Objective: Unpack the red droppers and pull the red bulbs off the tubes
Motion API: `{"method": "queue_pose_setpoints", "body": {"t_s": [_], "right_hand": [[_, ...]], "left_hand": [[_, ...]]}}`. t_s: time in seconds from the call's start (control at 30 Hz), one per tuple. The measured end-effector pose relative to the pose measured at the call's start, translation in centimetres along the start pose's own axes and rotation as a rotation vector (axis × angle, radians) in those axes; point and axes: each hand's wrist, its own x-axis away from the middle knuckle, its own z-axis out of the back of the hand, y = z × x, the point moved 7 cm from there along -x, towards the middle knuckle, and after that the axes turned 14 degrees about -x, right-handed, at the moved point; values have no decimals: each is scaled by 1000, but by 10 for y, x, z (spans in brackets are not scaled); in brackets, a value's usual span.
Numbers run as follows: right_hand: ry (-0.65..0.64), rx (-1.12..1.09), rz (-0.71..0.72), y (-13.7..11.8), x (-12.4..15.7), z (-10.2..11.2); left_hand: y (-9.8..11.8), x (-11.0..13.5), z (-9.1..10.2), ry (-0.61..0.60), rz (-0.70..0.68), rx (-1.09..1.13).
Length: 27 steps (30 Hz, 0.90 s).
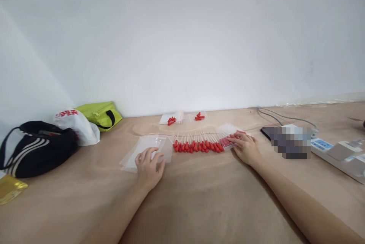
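Several thin pale sticks with red tips (196, 146) lie fanned in a row on the table, red ends toward me. My left hand (148, 170) rests with fingers apart on the near part of some clear plastic zip bags (138, 149), left of the row. At the row's right end is another clear bag (226, 128), with red tips showing in or under it; I cannot tell which. My right hand (245, 147) lies over this bag's right side, fingers stretched out and touching it. Neither hand is wrapped around anything.
Two small clear bags with red-tipped pieces (171, 121) lie by the wall. A black bag (42, 149), a white plastic bag (82, 128) and a green bag (99, 114) stand left. On the right are a dark flat device (266, 133), a power strip (336, 156) and grey cables.
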Motion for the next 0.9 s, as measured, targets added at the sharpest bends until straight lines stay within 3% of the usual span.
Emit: {"method": "queue_pose_setpoints", "body": {"t_s": [0.13, 0.33, 0.5, 0.57, 0.6, 0.7, 0.9], "right_hand": [[8, -37, 58, 2, -3, 5], [184, -155, 27, 5, -8, 34], [474, -303, -137, 3, -14, 70], [513, -458, -233, -5, -15, 72], [486, -576, -297, -11, -15, 67], [152, -956, -476, -48, -8, 22], [-354, -1419, -838, -122, 41, -51]], "left_hand": [[27, -1, 3, -11, -117, 108], [31, -3, 0, -70, -127, 178], [31, -4, -1, -72, -127, 220], [32, -4, 1, -61, -128, 242], [32, -5, 1, -58, -130, 256], [33, -5, 5, -52, -132, 317], [38, -2, 14, -27, -120, 509]]}}
